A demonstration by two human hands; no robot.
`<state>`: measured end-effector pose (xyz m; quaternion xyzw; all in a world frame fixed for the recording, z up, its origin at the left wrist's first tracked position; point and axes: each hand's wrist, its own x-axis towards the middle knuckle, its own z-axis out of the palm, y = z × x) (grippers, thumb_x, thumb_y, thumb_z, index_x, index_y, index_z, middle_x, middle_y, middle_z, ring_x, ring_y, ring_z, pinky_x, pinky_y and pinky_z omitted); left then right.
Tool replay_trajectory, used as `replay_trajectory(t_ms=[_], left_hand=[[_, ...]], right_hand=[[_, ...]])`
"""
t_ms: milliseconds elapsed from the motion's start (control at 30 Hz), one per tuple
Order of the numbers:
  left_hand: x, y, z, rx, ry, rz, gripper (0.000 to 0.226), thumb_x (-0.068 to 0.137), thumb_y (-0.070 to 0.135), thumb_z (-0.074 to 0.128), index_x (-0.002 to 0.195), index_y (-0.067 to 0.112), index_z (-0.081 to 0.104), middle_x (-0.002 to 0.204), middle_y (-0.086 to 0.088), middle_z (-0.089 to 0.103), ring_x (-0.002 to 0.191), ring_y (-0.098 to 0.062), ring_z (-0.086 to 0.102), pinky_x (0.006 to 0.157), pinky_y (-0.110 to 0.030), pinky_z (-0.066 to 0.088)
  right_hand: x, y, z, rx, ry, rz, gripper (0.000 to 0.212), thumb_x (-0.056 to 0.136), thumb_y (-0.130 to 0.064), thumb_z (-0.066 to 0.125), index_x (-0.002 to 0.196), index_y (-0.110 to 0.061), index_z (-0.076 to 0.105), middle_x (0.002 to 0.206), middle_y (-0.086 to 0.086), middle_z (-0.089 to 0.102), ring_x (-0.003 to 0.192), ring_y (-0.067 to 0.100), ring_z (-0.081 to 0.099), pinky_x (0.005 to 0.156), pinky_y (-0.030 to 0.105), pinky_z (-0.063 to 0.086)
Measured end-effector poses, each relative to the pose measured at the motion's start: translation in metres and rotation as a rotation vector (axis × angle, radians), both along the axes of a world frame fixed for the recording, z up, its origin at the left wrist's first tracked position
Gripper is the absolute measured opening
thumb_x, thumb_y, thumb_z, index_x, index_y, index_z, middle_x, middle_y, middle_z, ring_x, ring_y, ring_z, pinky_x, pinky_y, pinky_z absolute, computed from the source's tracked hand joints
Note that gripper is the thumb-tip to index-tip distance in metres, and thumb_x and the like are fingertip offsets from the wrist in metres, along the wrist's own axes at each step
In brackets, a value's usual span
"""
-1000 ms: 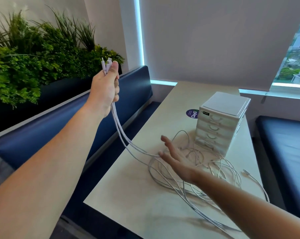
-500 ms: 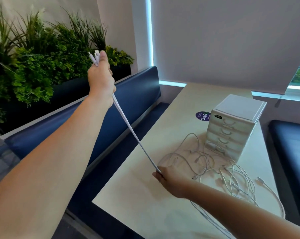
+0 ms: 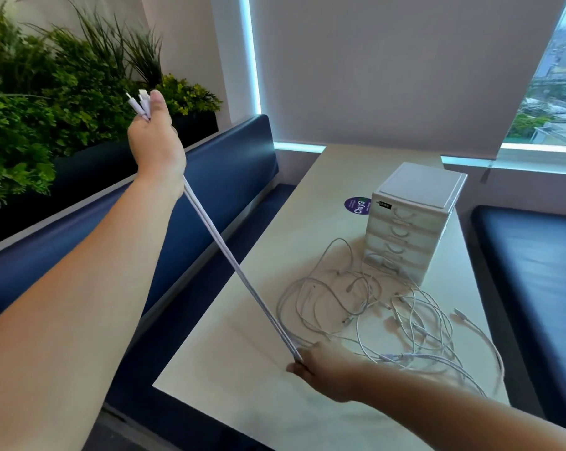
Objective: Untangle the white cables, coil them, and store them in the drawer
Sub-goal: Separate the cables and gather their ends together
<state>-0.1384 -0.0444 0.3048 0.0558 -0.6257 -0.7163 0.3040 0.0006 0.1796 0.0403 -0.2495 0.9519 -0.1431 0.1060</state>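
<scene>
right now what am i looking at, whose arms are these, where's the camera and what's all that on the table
There is no machine here: these are a person's two bare arms, seen from one wide-angle camera worn on the head, looking forward and down. The left hand, raised high, grips the plug ends of several white cables. The right hand, low over the table, grips the same bundle further along, so the stretch between the hands is pulled straight. The rest lie in a loose tangle on the table. Behind it stands a small white drawer unit, its drawers apparently closed, with a round purple sticker beside it. A blue bench and green plants are on the left.
</scene>
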Motion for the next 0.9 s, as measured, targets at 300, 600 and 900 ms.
replay_trajectory(t_ms=[300, 600, 900], left_hand=[[0.004, 0.006, -0.014, -0.04, 0.026, -0.018, 0.035, 0.1, 0.045, 0.043, 0.073, 0.022, 0.041, 0.059, 0.008, 0.033, 0.047, -0.006, 0.027, 0.047, -0.022, 0.025], [0.019, 0.027, -0.044, -0.129, -0.148, -0.228, 0.042, 0.1, 0.05, 0.042, 0.069, 0.025, 0.03, 0.055, 0.01, 0.025, 0.043, -0.006, 0.016, 0.04, -0.02, 0.015], [0.018, 0.051, -0.084, -0.174, -0.163, -0.344, 0.043, 0.103, 0.051, 0.032, 0.07, 0.024, 0.028, 0.061, 0.005, 0.021, 0.051, -0.01, 0.015, 0.047, -0.026, 0.011]], right_hand=[[0.013, 0.011, -0.005, -0.019, -0.156, -0.073, 0.036, 0.099, -0.053, 0.029, 0.09, -0.023, 0.046, 0.083, 0.008, 0.055, 0.074, 0.029, 0.05, 0.062, 0.033, 0.036], [0.012, 0.021, -0.017, -0.211, -0.253, -0.131, 0.067, 0.084, -0.071, 0.041, 0.129, -0.021, 0.044, 0.123, 0.001, 0.047, 0.11, 0.018, 0.048, 0.098, 0.03, 0.039], [-0.057, 0.08, -0.009, -0.29, 0.257, -0.469, 0.022, 0.089, -0.031, 0.062, 0.103, -0.015, 0.061, 0.105, 0.006, 0.053, 0.097, 0.026, 0.052, 0.085, 0.036, 0.043]])
